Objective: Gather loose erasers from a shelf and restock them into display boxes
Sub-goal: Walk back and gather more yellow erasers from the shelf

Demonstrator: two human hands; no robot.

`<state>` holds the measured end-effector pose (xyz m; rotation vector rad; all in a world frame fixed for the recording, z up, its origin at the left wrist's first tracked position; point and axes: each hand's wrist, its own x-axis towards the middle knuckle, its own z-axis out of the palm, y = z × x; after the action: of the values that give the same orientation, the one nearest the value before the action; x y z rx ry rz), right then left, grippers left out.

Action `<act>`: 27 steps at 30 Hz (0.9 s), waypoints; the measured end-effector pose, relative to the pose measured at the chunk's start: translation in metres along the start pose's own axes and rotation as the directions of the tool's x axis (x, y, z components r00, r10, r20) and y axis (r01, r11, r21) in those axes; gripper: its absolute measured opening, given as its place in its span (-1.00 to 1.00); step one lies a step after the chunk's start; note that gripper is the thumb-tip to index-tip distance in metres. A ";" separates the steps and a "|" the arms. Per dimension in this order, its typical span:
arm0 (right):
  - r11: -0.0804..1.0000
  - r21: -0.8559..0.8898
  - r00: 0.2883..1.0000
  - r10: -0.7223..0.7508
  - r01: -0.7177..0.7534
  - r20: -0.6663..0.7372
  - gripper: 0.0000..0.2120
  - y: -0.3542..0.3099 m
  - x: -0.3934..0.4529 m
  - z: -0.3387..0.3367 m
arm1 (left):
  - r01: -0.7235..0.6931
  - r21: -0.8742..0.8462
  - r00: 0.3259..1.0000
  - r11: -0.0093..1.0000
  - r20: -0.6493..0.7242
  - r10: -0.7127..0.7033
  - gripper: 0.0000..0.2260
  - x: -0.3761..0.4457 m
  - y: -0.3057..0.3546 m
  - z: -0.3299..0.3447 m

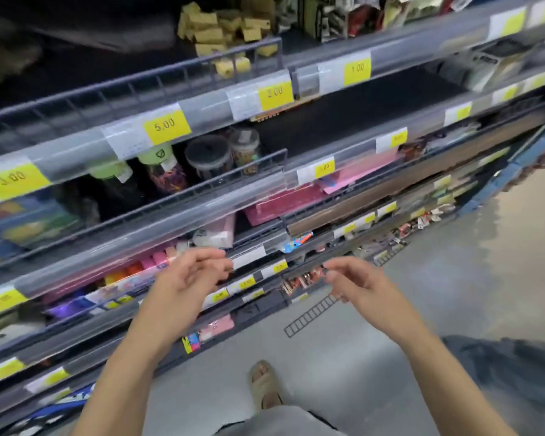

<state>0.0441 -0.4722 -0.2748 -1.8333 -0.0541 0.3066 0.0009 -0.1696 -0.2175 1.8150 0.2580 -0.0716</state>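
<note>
Grey polished floor [343,357] lies nearest us, with one sandalled foot [265,385] on it. Above it we hold both bare hands out empty before the shelving: our left hand [183,287] has loosely curled, relaxed fingers gripping nothing, and our right hand [356,284] looks the same, though blur leaves its fingertips uncertain. Just beyond the left hand, small pink, orange and yellow block erasers [158,261] sit in a row on the grey wire-fronted shelf [139,243], perhaps in a display box. Farther up stand clear plastic jars [206,157] and yellow price labels [167,125]. We judge the gathering barely begun; nothing is in hand.
</note>
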 end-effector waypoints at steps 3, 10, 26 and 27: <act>0.985 -0.035 0.985 -0.165 0.167 0.048 -0.85 -0.063 0.037 0.002 | -0.223 0.041 0.967 0.974 -0.113 0.227 -0.79 0.008 0.064 -0.027; 0.870 -0.090 0.873 -0.473 0.484 0.121 -0.83 -0.204 0.093 0.010 | -0.479 0.562 0.705 0.675 -0.213 0.677 -0.80 0.045 0.146 -0.069; 0.384 -0.746 0.836 -0.331 0.544 0.438 -0.75 -0.337 0.245 0.039 | -0.109 0.977 0.728 0.181 -0.046 0.684 -0.67 0.113 0.154 -0.070; 0.388 -0.745 0.837 -0.321 0.543 0.443 -0.77 -0.337 0.248 0.041 | -0.107 0.974 0.737 0.197 -0.055 0.674 -0.66 0.112 0.155 -0.070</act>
<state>0.3143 -0.2898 -0.0093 -2.6642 -1.0351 0.0893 0.1370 -0.1232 -0.0731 3.0741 0.0154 0.8567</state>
